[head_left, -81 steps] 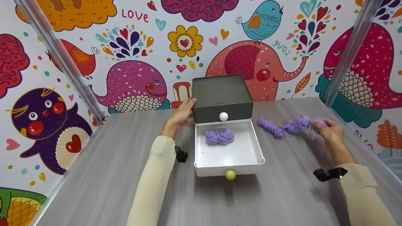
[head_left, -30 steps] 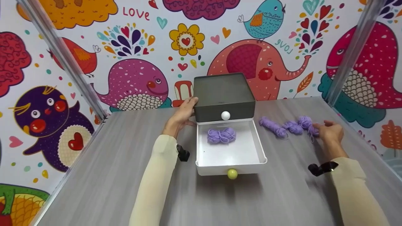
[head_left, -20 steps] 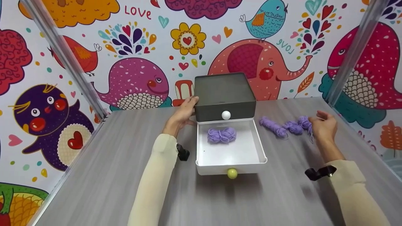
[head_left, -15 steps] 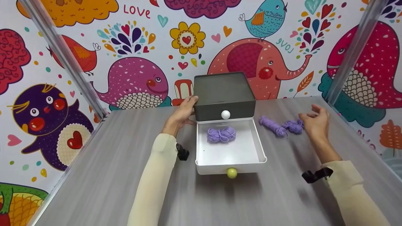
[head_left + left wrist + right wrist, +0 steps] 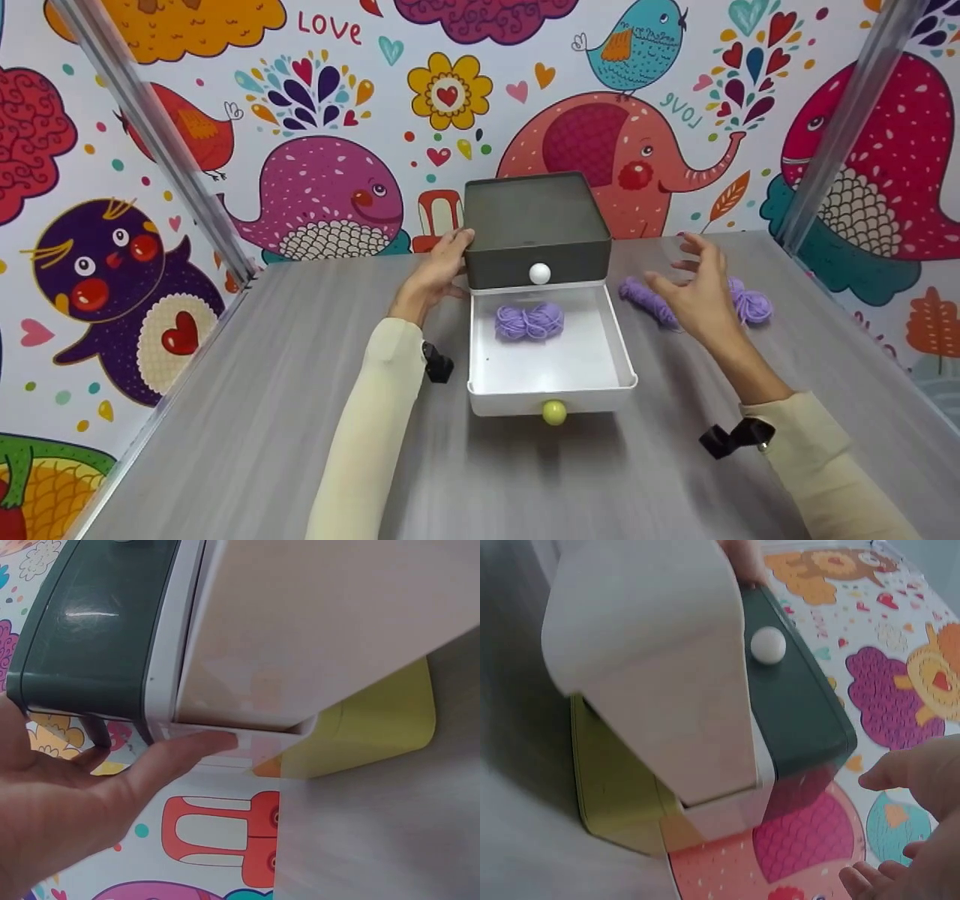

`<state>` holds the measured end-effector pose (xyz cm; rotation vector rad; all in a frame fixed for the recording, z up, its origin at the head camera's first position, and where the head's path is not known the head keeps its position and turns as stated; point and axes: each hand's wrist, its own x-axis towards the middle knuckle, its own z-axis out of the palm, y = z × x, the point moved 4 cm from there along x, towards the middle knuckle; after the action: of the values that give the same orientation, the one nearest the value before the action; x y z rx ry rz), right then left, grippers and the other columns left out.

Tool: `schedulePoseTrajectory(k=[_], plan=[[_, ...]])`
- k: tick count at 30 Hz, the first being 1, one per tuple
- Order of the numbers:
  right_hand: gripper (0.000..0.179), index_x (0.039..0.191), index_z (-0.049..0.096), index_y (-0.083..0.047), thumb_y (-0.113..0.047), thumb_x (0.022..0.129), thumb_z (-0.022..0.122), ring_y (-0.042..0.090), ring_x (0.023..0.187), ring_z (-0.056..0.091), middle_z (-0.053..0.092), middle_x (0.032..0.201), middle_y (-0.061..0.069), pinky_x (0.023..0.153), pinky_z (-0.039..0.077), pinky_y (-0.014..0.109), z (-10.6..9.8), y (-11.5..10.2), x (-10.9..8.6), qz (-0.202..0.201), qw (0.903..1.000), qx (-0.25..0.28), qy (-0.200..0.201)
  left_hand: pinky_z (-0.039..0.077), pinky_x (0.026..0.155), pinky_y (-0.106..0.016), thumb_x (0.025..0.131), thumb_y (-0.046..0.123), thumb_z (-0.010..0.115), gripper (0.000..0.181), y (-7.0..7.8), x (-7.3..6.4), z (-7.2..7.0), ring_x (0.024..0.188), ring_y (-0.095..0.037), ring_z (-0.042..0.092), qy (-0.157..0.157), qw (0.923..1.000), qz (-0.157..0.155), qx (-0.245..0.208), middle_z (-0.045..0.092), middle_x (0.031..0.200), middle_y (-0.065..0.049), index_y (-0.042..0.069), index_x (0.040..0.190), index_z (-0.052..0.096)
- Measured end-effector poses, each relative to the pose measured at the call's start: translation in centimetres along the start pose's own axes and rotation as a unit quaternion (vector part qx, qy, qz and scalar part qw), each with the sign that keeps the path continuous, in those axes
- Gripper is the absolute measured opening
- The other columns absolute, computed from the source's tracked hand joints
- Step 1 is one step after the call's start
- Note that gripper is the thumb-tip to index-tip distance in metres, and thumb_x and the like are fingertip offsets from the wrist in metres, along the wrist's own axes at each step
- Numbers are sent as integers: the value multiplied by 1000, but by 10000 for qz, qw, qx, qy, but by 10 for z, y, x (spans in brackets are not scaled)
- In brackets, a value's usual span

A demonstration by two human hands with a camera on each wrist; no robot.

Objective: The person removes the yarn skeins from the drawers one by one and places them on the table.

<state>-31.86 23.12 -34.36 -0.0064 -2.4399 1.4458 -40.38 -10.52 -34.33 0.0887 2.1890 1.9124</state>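
Yarn (image 5: 529, 322) sits in the drawer (image 5: 555, 367) of the box (image 5: 536, 214), more bundles (image 5: 754, 307) right of it, where the right hand (image 5: 701, 296) hovers, fingers spread. Thumb straight, the left hand (image 5: 436, 271) touches the box's left side; I'd press gently, so nothing slides.

On my feed the right hand (image 5: 701, 289) has left the rightmost purple yarn (image 5: 751, 304) and come left — its thumb and fingers, curled at that yarn earlier, now stand apart. That yarn shows uncovered, while the middle of the row is hidden behind the hand. The black wrist camera (image 5: 739, 437) has shifted left and nearer too.
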Motion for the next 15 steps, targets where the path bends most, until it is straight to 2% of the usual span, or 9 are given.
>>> schedulePoseTrajectory(k=[8,15], plan=[[77,153,24,-3,-14,93,71,40,136,47,36,151,24,112,43,53,17,-28,-11,-311,9987,179,-356,36,107,-71,107,46,38,63,0,0,0,148,-46,30,-3,9999,11,116,30,161,-19,15,158,21],[71,150,32,-1,-16,92,72,40,138,44,40,151,23,116,38,52,36,-43,-20,-269,9935,415,-1025,37,108,-70,106,48,39,66,0,0,-2,148,-45,30,50,9997,-37,224,28,163,-17,17,160,19]])
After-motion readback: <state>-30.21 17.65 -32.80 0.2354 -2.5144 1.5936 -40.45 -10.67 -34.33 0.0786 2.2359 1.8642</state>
